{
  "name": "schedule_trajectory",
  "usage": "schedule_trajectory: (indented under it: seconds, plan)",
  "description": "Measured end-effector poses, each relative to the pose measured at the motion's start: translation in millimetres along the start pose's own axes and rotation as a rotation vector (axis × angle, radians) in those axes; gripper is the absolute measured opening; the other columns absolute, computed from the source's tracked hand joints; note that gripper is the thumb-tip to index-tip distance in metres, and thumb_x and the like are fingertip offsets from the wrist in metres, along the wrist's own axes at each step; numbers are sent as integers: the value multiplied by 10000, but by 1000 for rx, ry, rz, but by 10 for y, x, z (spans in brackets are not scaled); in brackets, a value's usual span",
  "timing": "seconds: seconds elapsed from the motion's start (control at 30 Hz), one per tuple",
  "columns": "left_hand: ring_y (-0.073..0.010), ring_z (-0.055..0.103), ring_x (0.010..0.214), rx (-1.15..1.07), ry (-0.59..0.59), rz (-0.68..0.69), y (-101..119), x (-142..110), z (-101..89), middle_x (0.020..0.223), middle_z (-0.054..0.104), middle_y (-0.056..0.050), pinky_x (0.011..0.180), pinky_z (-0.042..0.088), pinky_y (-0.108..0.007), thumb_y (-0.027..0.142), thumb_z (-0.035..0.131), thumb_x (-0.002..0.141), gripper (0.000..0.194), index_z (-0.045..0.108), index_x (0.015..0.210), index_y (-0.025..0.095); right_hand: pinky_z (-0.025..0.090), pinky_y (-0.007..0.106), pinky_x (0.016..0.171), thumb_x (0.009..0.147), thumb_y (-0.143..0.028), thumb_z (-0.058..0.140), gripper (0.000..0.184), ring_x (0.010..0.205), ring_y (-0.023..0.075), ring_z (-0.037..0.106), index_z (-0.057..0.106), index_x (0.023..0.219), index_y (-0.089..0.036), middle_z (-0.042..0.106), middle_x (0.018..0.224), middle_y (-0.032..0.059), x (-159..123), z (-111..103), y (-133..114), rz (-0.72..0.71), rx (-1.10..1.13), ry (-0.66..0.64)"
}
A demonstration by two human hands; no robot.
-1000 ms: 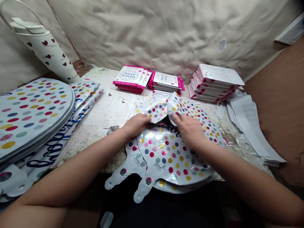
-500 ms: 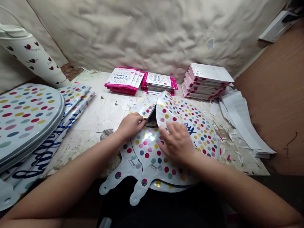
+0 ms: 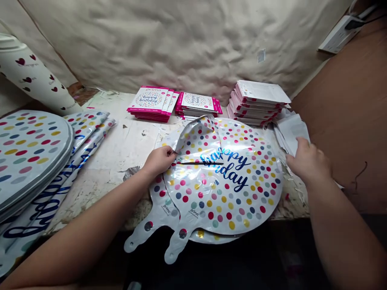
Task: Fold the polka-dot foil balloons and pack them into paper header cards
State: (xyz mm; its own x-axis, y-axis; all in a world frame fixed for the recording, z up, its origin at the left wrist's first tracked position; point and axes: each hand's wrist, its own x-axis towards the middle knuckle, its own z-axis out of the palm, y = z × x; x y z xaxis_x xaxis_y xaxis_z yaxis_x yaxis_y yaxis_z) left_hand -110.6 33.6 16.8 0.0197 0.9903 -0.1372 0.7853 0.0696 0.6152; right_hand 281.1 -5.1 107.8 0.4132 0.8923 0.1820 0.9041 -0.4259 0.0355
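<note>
A round foil balloon with coloured polka dots and blue "Happy birthday" script lies on the workbench, its upper left part still creased and raised. My left hand pinches the balloon's left edge near a dark slit-like crease. My right hand is off the balloon, touching loose white paper sheets at the right. Two silver tabs stick out toward me from the balloon stack, with another balloon's rim showing underneath.
Stacked dotted foil balloons and flat script-printed balloons lie at the left. Pink-edged packaged cards stand at the back. A heart-printed white cone leans in the left corner, beside a quilted cloth wall.
The balloon's folded top has opened flat, revealing the script. My right hand has moved right, off the balloon and onto the white papers. My left hand remains at the balloon's left edge.
</note>
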Motion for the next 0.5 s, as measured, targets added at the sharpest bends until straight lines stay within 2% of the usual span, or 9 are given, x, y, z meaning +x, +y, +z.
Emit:
schedule_trajectory:
  seconds: [0.07, 0.1, 0.17, 0.23, 0.33, 0.4, 0.43, 0.5]
  plan:
    - [-174, 584, 527, -38, -29, -30, 3, 4, -3, 529, 587, 15, 493, 375, -251, 439, 490, 749, 239, 547, 708, 211, 422, 438, 854, 852, -281, 433, 502, 1130, 314, 510, 429, 1330, -128, 547, 1242, 193, -182, -21, -300, -280, 112, 52]
    - [-171, 591, 518, -59, -44, -46, 1, 9, 1, 528, 591, 15, 484, 387, -246, 443, 485, 755, 243, 539, 713, 209, 409, 427, 922, 872, -260, 397, 460, 1166, 279, 493, 456, 1312, -138, 537, 1276, 152, -294, -13, -538, -456, 199, 11]
    - [-169, 614, 522, -97, -75, -77, -10, 25, 14, 535, 607, 8, 479, 419, -236, 446, 480, 768, 250, 524, 718, 205, 352, 419, 1025, 905, -245, 337, 425, 1251, 237, 427, 491, 1292, -162, 490, 1350, 92, -502, 73, -1079, -757, 297, -209]
    - [-169, 634, 544, -120, -96, -102, -35, 47, 6, 551, 626, -4, 494, 448, -231, 439, 476, 785, 249, 515, 726, 200, 273, 403, 1092, 912, -315, 370, 507, 1357, 243, 260, 375, 1380, -119, 294, 1477, 101, -646, 260, -1560, -926, 338, -385]
    - [-187, 641, 575, -98, -85, -131, -95, 55, -107, 581, 641, -27, 529, 466, -255, 386, 515, 778, 201, 531, 723, 193, 178, 382, 1133, 907, -377, 395, 625, 1392, 257, 138, 259, 1423, -52, 153, 1512, 146, -736, 609, -1956, -1027, 337, -521]
    - [-221, 642, 654, 6, 40, -123, -134, 21, -234, 664, 654, -57, 580, 466, -294, 313, 533, 762, 134, 555, 728, 186, 150, 392, 1138, 919, -375, 359, 616, 1390, 261, 143, 245, 1427, -47, 167, 1507, 155, -746, 778, -2020, -1035, 328, -522]
    - [-237, 638, 711, 106, 135, -64, -148, -8, -292, 728, 660, -75, 614, 465, -316, 279, 521, 764, 112, 571, 749, 180, 147, 399, 1137, 923, -371, 344, 607, 1389, 265, 149, 245, 1427, -47, 175, 1505, 157, -744, 826, -2017, -1036, 326, -509]
    - [-246, 615, 835, 340, 234, 228, -161, -71, -357, 876, 661, -91, 698, 460, -341, 229, 482, 780, 149, 604, 847, 175, 164, 406, 1130, 919, -367, 344, 597, 1383, 272, 172, 266, 1418, -50, 203, 1497, 166, -741, 859, -1993, -1040, 327, -479]
